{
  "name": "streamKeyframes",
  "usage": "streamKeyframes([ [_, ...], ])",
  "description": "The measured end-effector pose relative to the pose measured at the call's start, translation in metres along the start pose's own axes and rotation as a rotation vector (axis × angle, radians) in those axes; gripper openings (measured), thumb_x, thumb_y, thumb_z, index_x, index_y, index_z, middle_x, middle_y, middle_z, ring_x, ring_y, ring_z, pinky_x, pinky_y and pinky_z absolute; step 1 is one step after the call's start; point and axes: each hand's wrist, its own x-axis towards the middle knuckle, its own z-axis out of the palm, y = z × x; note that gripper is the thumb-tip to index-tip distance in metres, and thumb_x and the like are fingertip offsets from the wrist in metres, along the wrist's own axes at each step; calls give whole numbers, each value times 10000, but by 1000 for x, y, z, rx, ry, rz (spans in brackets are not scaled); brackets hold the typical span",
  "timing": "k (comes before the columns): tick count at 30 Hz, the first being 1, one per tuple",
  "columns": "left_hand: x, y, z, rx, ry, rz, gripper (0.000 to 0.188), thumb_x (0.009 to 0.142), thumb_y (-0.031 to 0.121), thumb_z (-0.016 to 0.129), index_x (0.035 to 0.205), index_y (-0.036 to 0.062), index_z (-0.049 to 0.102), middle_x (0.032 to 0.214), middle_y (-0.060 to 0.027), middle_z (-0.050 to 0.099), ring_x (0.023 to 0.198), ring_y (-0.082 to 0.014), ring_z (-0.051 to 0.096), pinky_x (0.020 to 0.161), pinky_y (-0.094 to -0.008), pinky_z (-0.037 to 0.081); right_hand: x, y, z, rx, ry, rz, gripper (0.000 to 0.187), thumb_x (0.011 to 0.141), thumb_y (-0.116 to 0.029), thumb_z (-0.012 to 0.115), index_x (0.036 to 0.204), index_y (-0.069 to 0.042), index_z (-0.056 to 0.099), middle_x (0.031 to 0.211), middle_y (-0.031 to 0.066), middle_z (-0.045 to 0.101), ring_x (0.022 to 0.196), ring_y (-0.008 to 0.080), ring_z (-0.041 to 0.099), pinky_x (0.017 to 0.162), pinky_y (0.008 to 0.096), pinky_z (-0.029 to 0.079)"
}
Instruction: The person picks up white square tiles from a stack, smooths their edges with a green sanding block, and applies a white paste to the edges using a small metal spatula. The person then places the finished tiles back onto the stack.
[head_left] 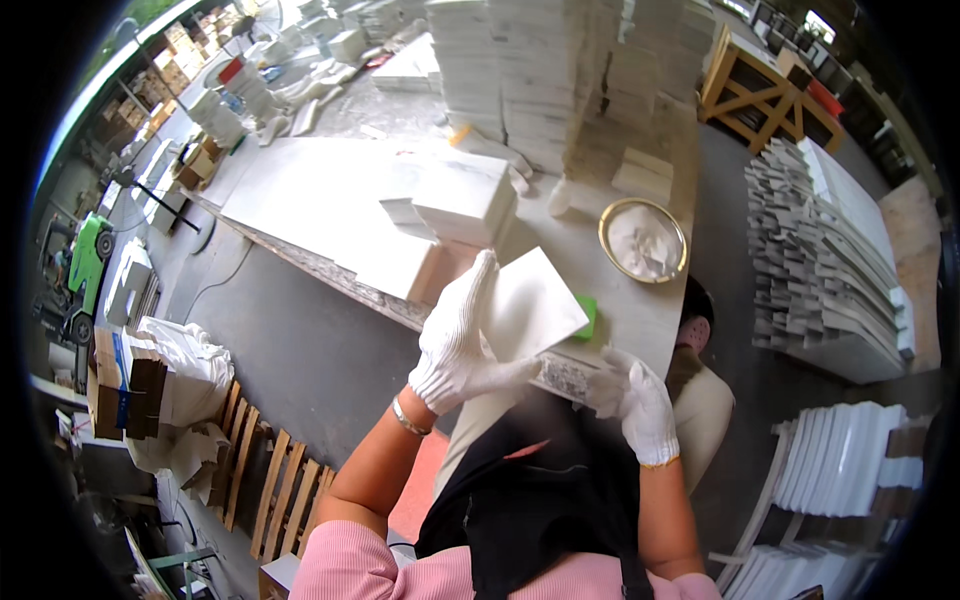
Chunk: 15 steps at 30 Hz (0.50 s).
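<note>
Fingers of the gloved left hand (462, 345) are spread in a wide V and have hold of one white square tile (535, 305) by its left side: one digit goes up along the upper left, the rest run out by the lower edge. Can't see how far they reach behind it. Tile's tilted, a bit above the counter (642, 318).

Right hand (640, 405), also gloved, has its fingers partly curled at the end of a speckled grey block (565, 378). They're blurry, so I honestly can't tell if they're gripping it or just touching. Block's half hidden too, with the tile above it and the hand over its right end.

Counting the stuff nearby: one green block (588, 317), mostly tucked behind the tile's right corner; one gold-rimmed bowl (604, 250) with a pale crumpled wad (643, 242) in it, hard to say what; one small white bottle (560, 197). Just left of that sits one pile of white slabs (465, 195), too washed out to count. Tall slab stack (510, 80) behind is cut off up top. One pink dotted thing (697, 335) pokes out past the counter's right edge, mostly hidden.
</note>
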Motion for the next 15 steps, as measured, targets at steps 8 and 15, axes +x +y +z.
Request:
streamKeyframes([
  [8, -44, 28, 44, -130, -202, 75, 1175, 551, 301, 925, 1481, -89, 322, 1411, -270, 490, 1290, -390, 534, 1058, -435, 451, -9, -26, 28, -228, -71, 20, 547, 934, -234, 620, 1385, 58, 517, 1083, 67, 674, 783, 72, 602, 626, 204, 498],
  [15, -62, 37, 64, -897, -124, -678, 1113, 704, 147, 823, 1581, 14, 150, 1482, -196, 427, 1338, -273, 478, 1076, -383, 444, -19, -19, 24, -217, 0, 40, 533, 898, -142, 643, 1387, 36, 529, 1123, 58, 676, 886, 72, 612, 646, 211, 504],
])
